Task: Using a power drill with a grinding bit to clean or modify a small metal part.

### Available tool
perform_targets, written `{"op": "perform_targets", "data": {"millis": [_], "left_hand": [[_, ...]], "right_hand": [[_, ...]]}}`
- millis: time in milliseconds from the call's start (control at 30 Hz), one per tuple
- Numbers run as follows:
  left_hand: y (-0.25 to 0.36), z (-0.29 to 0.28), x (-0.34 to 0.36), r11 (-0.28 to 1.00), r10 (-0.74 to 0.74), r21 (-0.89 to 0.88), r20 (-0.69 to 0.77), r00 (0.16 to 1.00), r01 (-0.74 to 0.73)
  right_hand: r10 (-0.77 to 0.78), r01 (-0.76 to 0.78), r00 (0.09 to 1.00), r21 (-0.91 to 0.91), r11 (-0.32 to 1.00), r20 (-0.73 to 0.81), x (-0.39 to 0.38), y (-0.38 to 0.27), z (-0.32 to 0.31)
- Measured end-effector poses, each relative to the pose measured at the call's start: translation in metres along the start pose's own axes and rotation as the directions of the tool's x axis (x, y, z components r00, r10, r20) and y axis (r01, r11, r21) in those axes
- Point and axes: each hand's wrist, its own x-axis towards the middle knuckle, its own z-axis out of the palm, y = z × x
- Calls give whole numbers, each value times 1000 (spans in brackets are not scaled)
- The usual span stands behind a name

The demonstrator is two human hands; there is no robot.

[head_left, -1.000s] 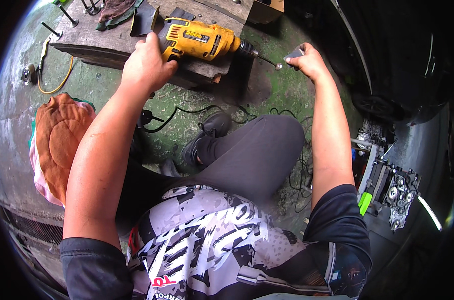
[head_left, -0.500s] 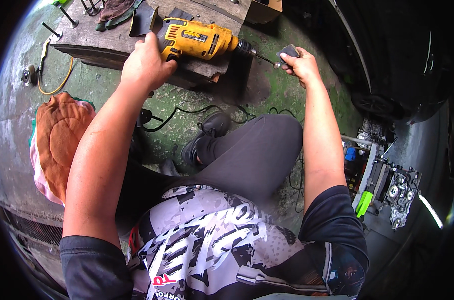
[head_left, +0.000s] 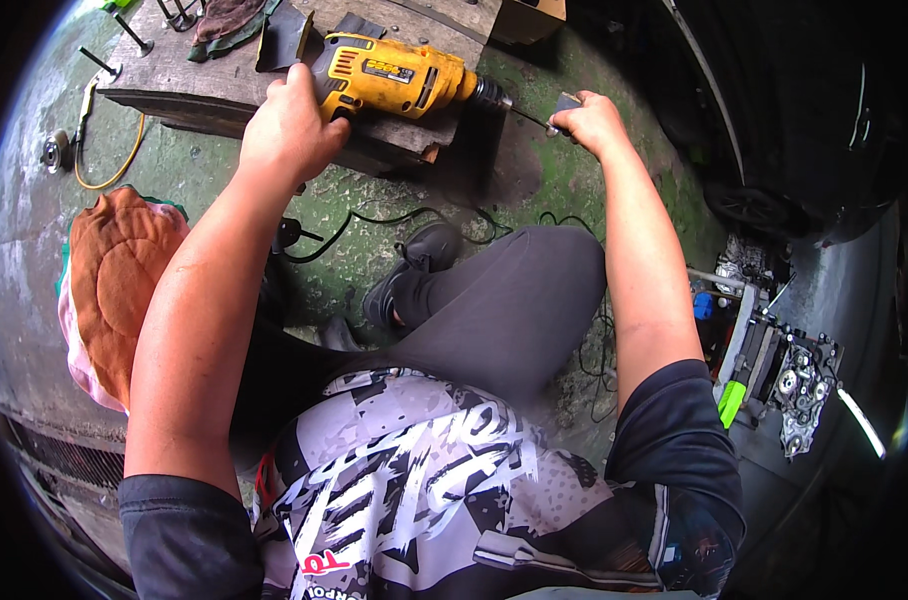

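At the bottom of the frame sits the person's patterned grey, black and white shirt [head_left: 414, 480], with a bent knee in dark trousers [head_left: 514, 300] and a black shoe [head_left: 414, 265] just above it, planted on the mossy concrete floor [head_left: 564, 180]. To the lower left lies an orange cloth [head_left: 119, 280] over something pink; at the right edge stands a cluster of metal machine parts [head_left: 794, 385] with a green-handled tool beside them.

Both forearms run up from the lower edge toward the top centre. The left hand [head_left: 292, 125] is closed around the rear handle of a yellow power drill [head_left: 399, 78], its grip fully wrapped, fingers hidden behind the handle. The drill lies on its side on a weathered wooden plank [head_left: 204, 85] that rests on the floor, in the upper middle of the frame. Its long axis runs nearly level across the picture, tilting slightly down to the right, with the chuck and thin bit [head_left: 529, 115] pointing right.

The right hand [head_left: 592, 122] sits just right of the bit's tip, pinched shut on a small dark flat piece [head_left: 566, 102] held at the end of the bit; whether tip and piece touch I cannot tell. So the piece lies straight along the drill's axis, nearer the right hand.

Farther off, at the upper left, loose bolts [head_left: 134, 35], a rag [head_left: 224, 18] and a yellowish cable [head_left: 109, 150] lie about the plank.
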Motion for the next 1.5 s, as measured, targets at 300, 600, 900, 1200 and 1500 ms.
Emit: {"op": "perform_targets", "data": {"millis": [300, 600, 900, 1200, 1500], "left_hand": [[2, -1, 0, 1000, -16, 5, 9, 1000, 16], [1, -3, -1, 1000, -13, -13, 9, 1000, 13], [0, -4, -2, 999, 2, -42, 12, 1000, -2], [4, -4, -3, 999, -2, -52, 1, 1000, 2], [2, -4, -2, 998, -5, -58, 8, 1000, 5]], "right_hand": [[-76, 73, 997, -68, 995, -34, 0, 2, 6], [-159, 147, 986, -187, 971, -50, -8, 3, 7], [-165, 209, 977, 782, 587, -137, -41, 41, 18], [-156, 116, 986, 889, 444, -51, -60, 36, 28], [-200, -172, 975, 897, -407, 96, -78, 15, 30]]}}
